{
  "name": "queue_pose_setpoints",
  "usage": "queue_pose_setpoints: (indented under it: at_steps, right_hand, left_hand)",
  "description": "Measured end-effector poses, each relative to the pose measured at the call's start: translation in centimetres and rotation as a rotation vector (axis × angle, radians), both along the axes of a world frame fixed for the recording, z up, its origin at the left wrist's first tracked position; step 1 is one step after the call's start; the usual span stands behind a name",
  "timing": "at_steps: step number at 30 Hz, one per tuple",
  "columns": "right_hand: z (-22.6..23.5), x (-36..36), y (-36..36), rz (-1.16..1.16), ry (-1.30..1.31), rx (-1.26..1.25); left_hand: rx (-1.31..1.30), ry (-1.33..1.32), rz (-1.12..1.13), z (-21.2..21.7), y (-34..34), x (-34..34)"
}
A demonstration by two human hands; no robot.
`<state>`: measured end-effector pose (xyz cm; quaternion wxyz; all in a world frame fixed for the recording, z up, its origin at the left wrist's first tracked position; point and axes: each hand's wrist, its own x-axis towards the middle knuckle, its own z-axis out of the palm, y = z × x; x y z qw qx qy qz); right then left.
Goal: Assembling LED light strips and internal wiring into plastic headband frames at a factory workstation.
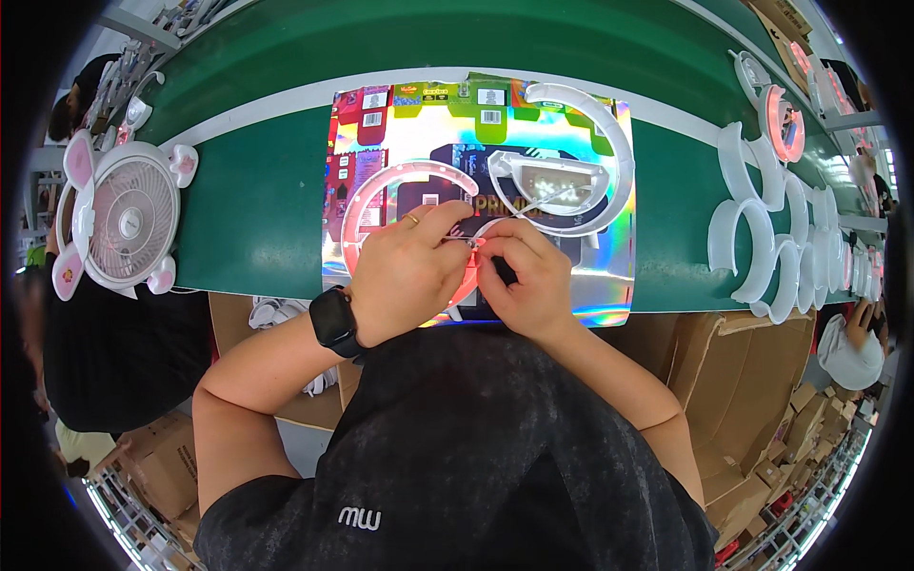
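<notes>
My left hand (407, 274), with a dark watch at the wrist, is closed in a pinch over the inner side of a pink C-shaped plastic shell (354, 214). Beside it, my right hand (533, 285) is pinched too, its fingertips almost meeting the left ones. Between them is a thin wire (486, 226), though its end is mostly hidden by my fingers. To the upper right lies a white C-shaped plastic shell (621, 162). Inside its curve rests a white half-moon housing (557, 183) with a pale panel and thin wires.
Under the work lie shiny printed packaging sheets (609, 285) on the green table (257, 228). A white fan with pink ears (131, 221) stands at left. Several white curved shells (745, 243) stand at right. Open cardboard boxes (738, 381) sit below the front edge. Other people are at both sides.
</notes>
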<state>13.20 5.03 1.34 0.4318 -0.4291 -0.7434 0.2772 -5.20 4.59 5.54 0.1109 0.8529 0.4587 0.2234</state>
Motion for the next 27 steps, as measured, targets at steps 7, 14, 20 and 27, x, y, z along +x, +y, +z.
queue_pose_setpoints:
  at_steps: [7, 14, 20, 27]
  right_hand:
    - [-0.4, -0.2, 0.0, -0.028, -0.022, 0.047]
    - [-0.1, -0.1, 0.1, -0.010, -0.017, 0.035]
    - [-0.1, -0.1, 0.2, -0.005, -0.004, 0.051]
    - [-0.4, 0.4, 0.4, 0.055, 0.006, 0.099]
  left_hand:
    - [-0.222, -0.185, 0.097, 1.0, 0.5, 0.5]
    - [-0.394, -0.223, 0.009, 0.2, 1.4, 0.0]
    - [-0.397, -0.163, 0.043, 0.2, 1.2, 0.3]
    - [-0.364, -0.166, 0.048, -0.3, 1.5, 0.3]
